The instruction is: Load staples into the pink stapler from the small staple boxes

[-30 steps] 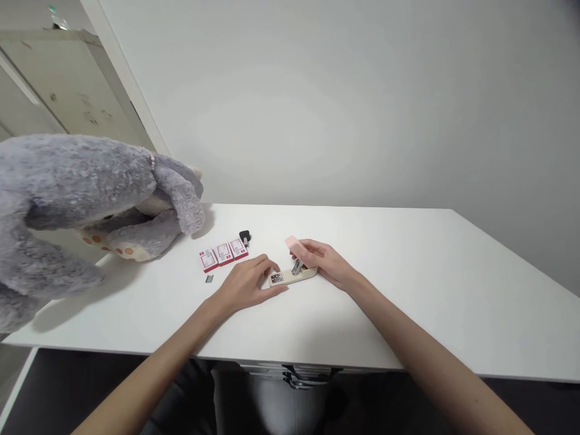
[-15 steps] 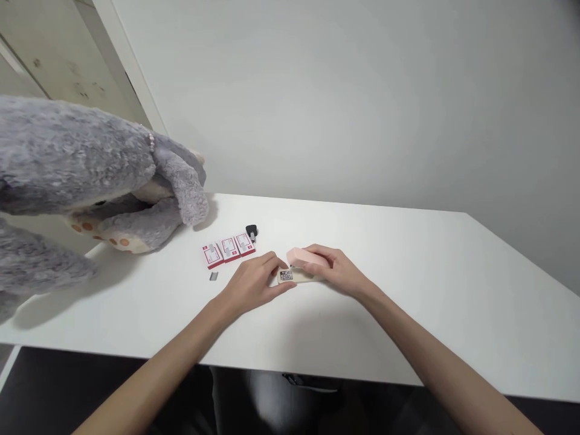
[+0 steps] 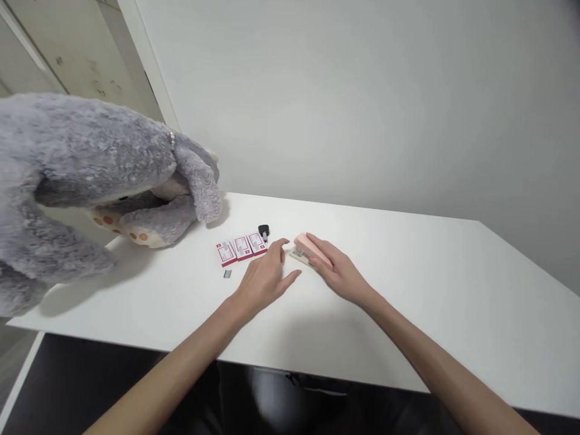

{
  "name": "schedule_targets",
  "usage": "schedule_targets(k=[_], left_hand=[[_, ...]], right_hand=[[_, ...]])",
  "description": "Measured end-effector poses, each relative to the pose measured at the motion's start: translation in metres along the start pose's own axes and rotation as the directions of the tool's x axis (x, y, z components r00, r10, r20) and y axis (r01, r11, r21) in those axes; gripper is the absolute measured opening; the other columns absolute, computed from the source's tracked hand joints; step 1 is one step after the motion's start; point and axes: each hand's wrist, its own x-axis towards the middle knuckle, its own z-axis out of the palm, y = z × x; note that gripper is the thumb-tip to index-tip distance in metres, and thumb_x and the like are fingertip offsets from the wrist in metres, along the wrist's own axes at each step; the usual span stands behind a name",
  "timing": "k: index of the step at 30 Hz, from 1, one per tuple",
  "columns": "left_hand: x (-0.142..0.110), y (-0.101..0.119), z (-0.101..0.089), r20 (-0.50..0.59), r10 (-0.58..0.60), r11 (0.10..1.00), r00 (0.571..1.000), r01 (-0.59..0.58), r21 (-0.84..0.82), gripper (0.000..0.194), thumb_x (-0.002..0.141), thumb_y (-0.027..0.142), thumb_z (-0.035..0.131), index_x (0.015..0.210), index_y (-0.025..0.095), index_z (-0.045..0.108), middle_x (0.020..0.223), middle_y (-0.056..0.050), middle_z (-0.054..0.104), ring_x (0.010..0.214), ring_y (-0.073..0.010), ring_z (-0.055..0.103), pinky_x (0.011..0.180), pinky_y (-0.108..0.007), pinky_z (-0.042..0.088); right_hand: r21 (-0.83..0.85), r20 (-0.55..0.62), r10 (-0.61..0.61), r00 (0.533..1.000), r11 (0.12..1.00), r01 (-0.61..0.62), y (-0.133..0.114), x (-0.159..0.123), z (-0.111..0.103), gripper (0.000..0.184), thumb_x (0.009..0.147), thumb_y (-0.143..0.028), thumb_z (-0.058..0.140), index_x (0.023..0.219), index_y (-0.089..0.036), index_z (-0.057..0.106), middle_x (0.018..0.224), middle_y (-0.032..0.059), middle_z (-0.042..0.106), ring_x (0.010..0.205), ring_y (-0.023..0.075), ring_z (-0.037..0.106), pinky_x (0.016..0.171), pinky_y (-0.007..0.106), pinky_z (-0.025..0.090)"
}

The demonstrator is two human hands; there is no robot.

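Note:
A stapler [image 3: 308, 244] with a pink top and a cream base lies on the white table, its front end pointing left and away. My right hand [image 3: 338, 266] wraps around its pink top, and the fingers cover much of the rear. A patterned metal plate shows on the base under the slightly raised top. My left hand [image 3: 267, 275] is open just left of the stapler, thumb and fingers apart, with nothing in it. Three red-and-white boxes [image 3: 242, 248] stand in a row beyond that hand, small grey strips lying on top.
A small grey strip [image 3: 227, 273] lies on the white table [image 3: 389, 314] in front of the boxes. Behind them is a small black object with a metal tip [image 3: 263, 231]. A big grey plush toy [image 3: 113, 157] takes up the left side. A wall borders the table's back.
My left hand has come off the stapler's front end and opened. The stapler has turned, its front swinging away from me, with its top lowered toward the base. The view has shifted slightly.

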Motion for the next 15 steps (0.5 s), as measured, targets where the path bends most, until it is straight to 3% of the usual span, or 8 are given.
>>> schedule_targets(k=[2,6,11,13,15], left_hand=[[-0.001,0.001,0.001,-0.011,0.002,0.999,1.0,-0.002,0.036,0.054,0.096,0.038,0.065,0.141,0.021,0.041,0.102,-0.003,0.065,0.063,-0.0189,0.061,0.059,-0.031,0.037],[-0.003,0.003,-0.001,0.005,0.032,0.998,0.999,-0.032,0.049,0.032,0.098,0.033,0.059,0.125,0.022,0.049,0.084,0.001,0.063,0.056,-0.0174,0.058,0.056,-0.03,0.033],[-0.005,0.004,-0.001,0.053,0.097,0.995,0.994,-0.098,0.025,0.005,0.096,0.026,0.056,0.099,0.024,0.053,0.062,0.006,0.055,0.049,-0.0166,0.052,0.054,-0.03,0.028],[-0.006,0.003,0.0,0.051,0.119,0.992,0.992,-0.121,0.032,0.003,0.097,0.025,0.054,0.095,0.024,0.053,0.061,0.006,0.056,0.048,-0.0154,0.05,0.054,-0.029,0.027],[-0.006,0.003,0.0,0.067,0.129,0.99,0.989,-0.133,0.055,0.002,0.096,0.024,0.054,0.094,0.023,0.054,0.059,0.006,0.057,0.046,-0.0142,0.048,0.055,-0.029,0.027]], right_hand=[[-0.016,-0.032,0.008,0.999,1.0,-0.009,0.003,0.008,0.006,0.059,0.107,-0.052,0.053,0.164,-0.039,0.043,0.163,0.0063,0.052,0.147,0.0326,0.049,0.122,0.051,0.034],[0.03,-0.083,0.025,0.996,0.999,-0.022,0.003,0.038,0.03,0.066,0.106,-0.061,0.05,0.166,-0.037,0.038,0.166,0.0066,0.048,0.153,0.0298,0.042,0.128,0.05,0.027],[0.166,-0.003,0.112,0.994,0.98,-0.11,0.002,0.065,0.053,0.076,0.105,-0.069,0.047,0.171,-0.037,0.027,0.177,0.003,0.029,0.163,0.0277,0.028,0.134,0.049,0.016],[0.215,-0.016,0.139,0.99,0.968,-0.132,0.005,0.065,0.055,0.073,0.106,-0.067,0.047,0.169,-0.035,0.029,0.177,0.0048,0.031,0.161,0.0269,0.033,0.133,0.049,0.021],[0.224,-0.108,0.166,0.98,0.965,-0.138,0.008,0.063,0.055,0.065,0.106,-0.061,0.048,0.163,-0.031,0.041,0.17,0.0098,0.042,0.152,0.0272,0.047,0.127,0.049,0.033]])
